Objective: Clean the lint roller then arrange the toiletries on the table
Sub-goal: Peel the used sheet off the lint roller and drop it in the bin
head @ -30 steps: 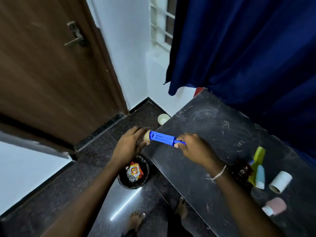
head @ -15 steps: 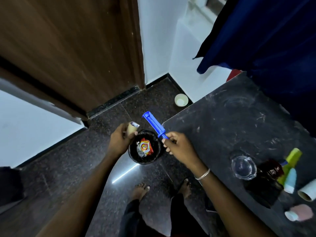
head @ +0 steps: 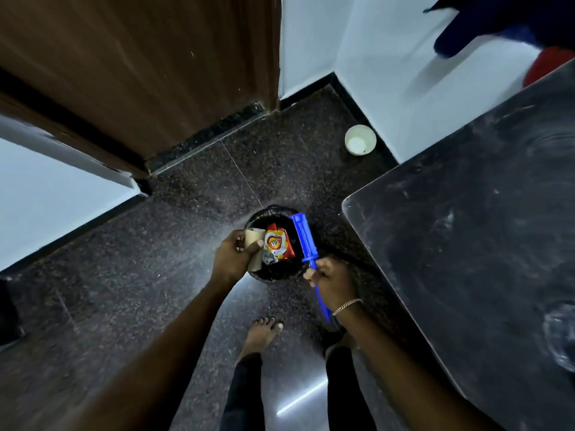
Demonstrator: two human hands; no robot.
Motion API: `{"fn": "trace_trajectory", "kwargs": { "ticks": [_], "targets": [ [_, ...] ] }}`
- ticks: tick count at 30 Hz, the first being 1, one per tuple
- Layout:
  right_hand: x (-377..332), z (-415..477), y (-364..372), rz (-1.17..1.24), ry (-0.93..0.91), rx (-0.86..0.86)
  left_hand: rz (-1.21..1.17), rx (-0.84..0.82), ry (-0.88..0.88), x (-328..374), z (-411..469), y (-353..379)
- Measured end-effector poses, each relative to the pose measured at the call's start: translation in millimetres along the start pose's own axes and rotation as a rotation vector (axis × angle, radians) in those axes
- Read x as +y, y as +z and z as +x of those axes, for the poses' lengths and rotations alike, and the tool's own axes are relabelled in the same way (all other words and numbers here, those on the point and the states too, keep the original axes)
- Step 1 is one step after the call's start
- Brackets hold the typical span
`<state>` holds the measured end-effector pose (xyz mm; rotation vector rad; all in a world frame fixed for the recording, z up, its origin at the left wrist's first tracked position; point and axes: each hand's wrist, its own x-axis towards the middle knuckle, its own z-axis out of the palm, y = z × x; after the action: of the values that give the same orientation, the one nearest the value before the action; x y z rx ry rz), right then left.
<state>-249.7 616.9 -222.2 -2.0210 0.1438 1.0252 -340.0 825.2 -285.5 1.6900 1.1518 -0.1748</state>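
Note:
My left hand (head: 231,258) grips a bare cardboard roll core (head: 253,248) over the left rim of a small black bin (head: 273,273) on the floor. My right hand (head: 331,279) holds the blue lint roller frame (head: 303,239) by its handle, its empty spindle pointing up over the bin's right side. Inside the bin lies a red and yellow snack wrapper (head: 278,242). The dark table (head: 466,228) fills the right side; a glass ashtray (head: 560,337) shows at its right edge. The other toiletries are out of view.
A white paper cup (head: 360,140) stands on the floor by the wall corner. A brown door (head: 140,66) is at the upper left. My bare feet (head: 263,334) stand on the dark polished floor below the bin. Blue curtain (head: 497,20) hangs at the top right.
The cardboard core came off the blue frame and my left hand carried it over the bin. Both hands moved off the table edge, and my view tilted down to the floor.

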Motion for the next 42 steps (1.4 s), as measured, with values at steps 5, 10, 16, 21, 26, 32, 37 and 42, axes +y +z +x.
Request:
{"fn": "trace_trajectory", "kwargs": {
  "ticks": [5, 10, 16, 21, 26, 32, 37, 42],
  "targets": [
    [60.7, 66.7, 26.2, -0.102, 0.051, 0.029, 0.032, -0.011, -0.063, -60.0, 57.6, 38.6],
    [109.4, 125.8, 47.2, -0.149, 0.062, 0.063, 0.098, -0.032, -0.094, -105.3, 109.6, 80.8],
    [144.8, 166.5, 55.7, -0.204, 0.114, 0.046, 0.144, -0.053, -0.096, -128.1, 146.4, 119.1],
    [152.3, 175.6, 53.4, -0.263, 0.107, 0.055, 0.2, -0.091, -0.105, -132.5, 152.1, 122.5],
    [142.2, 159.9, 54.8, -0.214, 0.074, 0.068, 0.399, -0.178, 0.06, -133.9, 127.2, 98.7],
    [118.9, 134.1, 60.4, -0.232, -0.042, 0.063, 0.748, -0.11, 0.367, -128.5, 86.1, 64.6],
    [93.4, 102.5, 57.7, -0.204, -0.122, 0.049, 0.846, -0.076, 0.481, -106.7, 56.3, 35.7],
    [60.1, 57.1, 51.3, -0.155, -0.188, 0.04, 0.859, -0.057, 0.562, -72.7, 17.8, 5.1]
  ]
}}
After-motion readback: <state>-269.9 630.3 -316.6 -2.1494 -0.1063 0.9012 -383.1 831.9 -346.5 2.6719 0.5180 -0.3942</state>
